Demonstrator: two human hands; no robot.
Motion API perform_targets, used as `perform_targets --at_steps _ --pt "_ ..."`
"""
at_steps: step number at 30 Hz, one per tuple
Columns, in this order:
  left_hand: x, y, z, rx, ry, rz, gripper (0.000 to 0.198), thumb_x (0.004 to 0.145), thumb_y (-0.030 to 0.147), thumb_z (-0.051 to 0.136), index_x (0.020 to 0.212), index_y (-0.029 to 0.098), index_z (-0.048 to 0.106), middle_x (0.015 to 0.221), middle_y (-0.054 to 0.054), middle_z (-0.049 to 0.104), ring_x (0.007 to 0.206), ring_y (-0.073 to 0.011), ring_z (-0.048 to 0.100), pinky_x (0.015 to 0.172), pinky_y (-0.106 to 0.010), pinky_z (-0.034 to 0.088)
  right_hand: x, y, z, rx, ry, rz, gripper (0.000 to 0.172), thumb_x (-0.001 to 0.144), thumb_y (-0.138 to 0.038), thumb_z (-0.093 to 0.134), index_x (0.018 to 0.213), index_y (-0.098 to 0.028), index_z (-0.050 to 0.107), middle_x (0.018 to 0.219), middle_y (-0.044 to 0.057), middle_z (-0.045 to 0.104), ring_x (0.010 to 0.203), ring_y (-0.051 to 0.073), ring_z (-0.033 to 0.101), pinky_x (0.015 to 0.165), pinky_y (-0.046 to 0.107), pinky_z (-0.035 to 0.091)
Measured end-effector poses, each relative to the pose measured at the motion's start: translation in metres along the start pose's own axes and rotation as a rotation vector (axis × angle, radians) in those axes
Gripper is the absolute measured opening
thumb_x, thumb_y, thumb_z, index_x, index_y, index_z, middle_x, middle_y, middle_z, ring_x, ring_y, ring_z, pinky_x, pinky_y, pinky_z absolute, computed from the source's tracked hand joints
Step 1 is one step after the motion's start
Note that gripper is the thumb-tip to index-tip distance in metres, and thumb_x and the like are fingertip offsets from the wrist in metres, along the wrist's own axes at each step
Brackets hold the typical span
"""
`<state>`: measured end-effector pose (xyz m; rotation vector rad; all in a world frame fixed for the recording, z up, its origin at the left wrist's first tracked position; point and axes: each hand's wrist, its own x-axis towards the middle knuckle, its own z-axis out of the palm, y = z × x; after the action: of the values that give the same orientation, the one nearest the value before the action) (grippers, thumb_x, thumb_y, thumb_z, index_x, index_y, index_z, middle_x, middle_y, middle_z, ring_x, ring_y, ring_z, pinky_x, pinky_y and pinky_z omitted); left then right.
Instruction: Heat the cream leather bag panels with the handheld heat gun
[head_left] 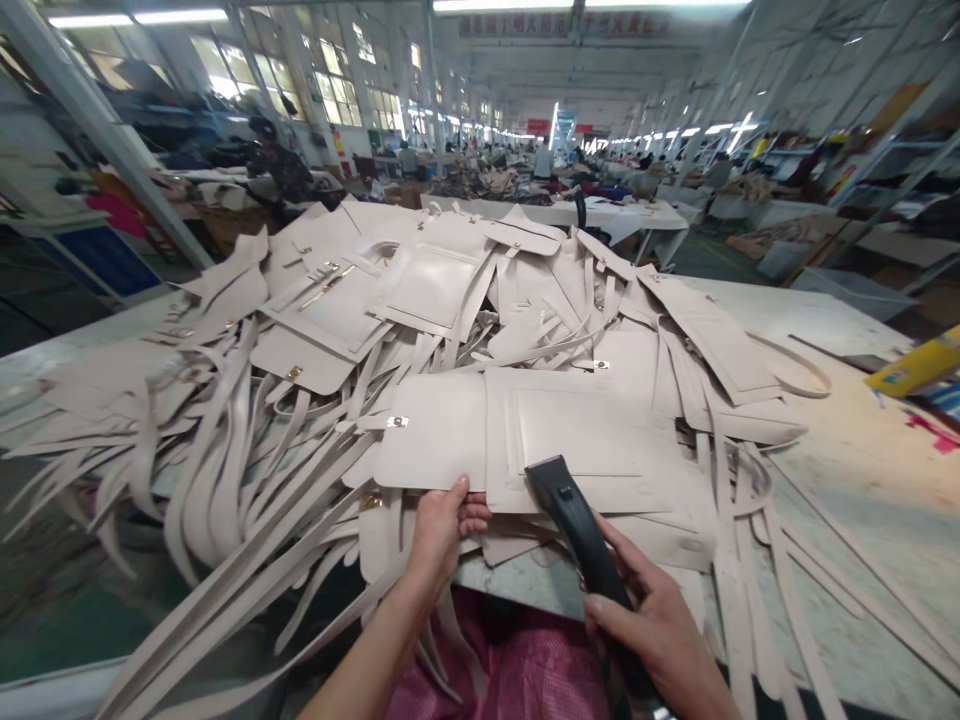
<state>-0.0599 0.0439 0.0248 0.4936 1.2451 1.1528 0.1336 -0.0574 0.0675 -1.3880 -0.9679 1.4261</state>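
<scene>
Cream panel (pixel 540 435) lies crosswise, frame centre; our left hand (pixel 442 525) pinches near edge, right hand (pixel 652 625) grips black tool (pixel 574 515) touching it.

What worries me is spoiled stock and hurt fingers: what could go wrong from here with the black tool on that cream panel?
The black tool in the right hand has its tip on the cream panel, close to the left hand gripping its edge; a slip could mark the surface or reach those fingers. Loose straps hang over the edge of the table and might snag or drag pieces off.
</scene>
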Motion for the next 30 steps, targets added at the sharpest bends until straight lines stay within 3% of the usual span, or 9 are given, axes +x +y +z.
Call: perform_targets --at_steps 3,8,10,12,15,18,21,24,30 --pt "0.022 0.021 -0.016 0.313 0.007 0.143 0.03 0.08 0.032 0.048 0.063 0.008 0.058 0.056 -0.008 0.062 0.042 -0.0099 0.055 0.042 -0.019 0.043 0.015 -0.001 0.017 0.002 -0.067 -0.024 0.067 0.065 -0.023 0.064 0.127 -0.018 0.04 0.072 -0.002 0.06 0.048 0.012 0.047 0.045 0.023 0.04" --pt "0.026 0.045 -0.043 0.619 -0.019 0.183 0.033 0.068 0.038 0.061 0.048 0.012 0.056 0.036 -0.001 0.05 0.027 -0.0085 0.039 0.032 -0.019 0.024 0.032 0.006 0.035 -0.017 -0.116 -0.019 0.068 0.062 -0.015 0.059 0.128 -0.018 0.041 0.067 -0.004 0.057 0.049 0.01 0.043 0.045 0.022 0.034" --pt "0.015 0.042 -0.047 0.748 -0.013 0.357 0.023 0.068 0.033 0.062 0.056 0.014 0.06 0.046 -0.001 0.056 0.04 -0.0113 0.049 0.041 -0.021 0.032 0.035 0.011 0.038 0.0 -0.129 -0.017 0.069 0.061 -0.014 0.059 0.128 -0.018 0.042 0.071 -0.003 0.058 0.05 0.01 0.042 0.047 0.022 0.033" --pt "0.004 0.034 -0.046 0.954 -0.035 0.65 0.01 0.073 0.026 0.057 0.072 0.018 0.063 0.069 -0.002 0.062 0.065 -0.0147 0.056 0.059 -0.023 0.04 0.037 0.015 0.04 0.029 -0.145 -0.029 0.069 0.06 -0.014 0.059 0.127 -0.016 0.043 0.078 -0.001 0.061 0.052 0.011 0.042 0.048 0.023 0.033" --pt "0.002 0.022 -0.041 1.331 -0.093 0.927 0.016 0.081 0.018 0.045 0.086 0.019 0.06 0.085 -0.005 0.059 0.08 -0.0166 0.053 0.07 -0.025 0.038 0.037 0.018 0.039 0.037 -0.165 -0.031 0.071 0.06 -0.015 0.059 0.129 -0.015 0.04 0.081 0.001 0.062 0.051 0.011 0.041 0.046 0.023 0.032" --pt "0.012 0.021 -0.039 1.613 -0.133 0.991 0.018 0.084 0.015 0.041 0.084 0.018 0.059 0.08 -0.004 0.055 0.073 -0.0156 0.05 0.064 -0.025 0.036 0.037 0.02 0.038 0.009 -0.157 -0.025 0.072 0.06 -0.015 0.059 0.13 -0.014 0.039 0.081 0.001 0.063 0.05 0.012 0.042 0.047 0.024 0.034" --pt "0.021 0.026 -0.037 1.739 -0.228 1.034 0.018 0.084 0.014 0.041 0.079 0.017 0.058 0.076 -0.003 0.051 0.07 -0.0151 0.047 0.061 -0.025 0.034 0.037 0.021 0.039 0.024 -0.159 -0.031 0.072 0.06 -0.016 0.059 0.129 -0.014 0.039 0.088 0.003 0.065 0.056 0.015 0.05 0.05 0.026 0.039" --pt "0.023 0.028 -0.032 1.726 -0.33 0.967 0.021 0.084 0.011 0.038 0.073 0.016 0.056 0.074 -0.004 0.049 0.07 -0.016 0.045 0.064 -0.026 0.034 0.038 0.022 0.041 0.064 -0.15 -0.037 0.072 0.059 -0.016 0.061 0.128 -0.013 0.041 0.1 0.006 0.064 0.079 0.023 0.057 0.064 0.03 0.045" --pt "0.024 0.042 -0.024 1.617 -0.427 0.819 0.021 0.08 0.006 0.038 0.072 0.015 0.055 0.076 -0.004 0.052 0.07 -0.0157 0.046 0.068 -0.027 0.036 0.036 0.015 0.037 0.053 -0.179 -0.045 0.071 0.061 -0.018 0.064 0.128 -0.014 0.042 0.111 0.006 0.061 0.102 0.028 0.052 0.083 0.035 0.043"
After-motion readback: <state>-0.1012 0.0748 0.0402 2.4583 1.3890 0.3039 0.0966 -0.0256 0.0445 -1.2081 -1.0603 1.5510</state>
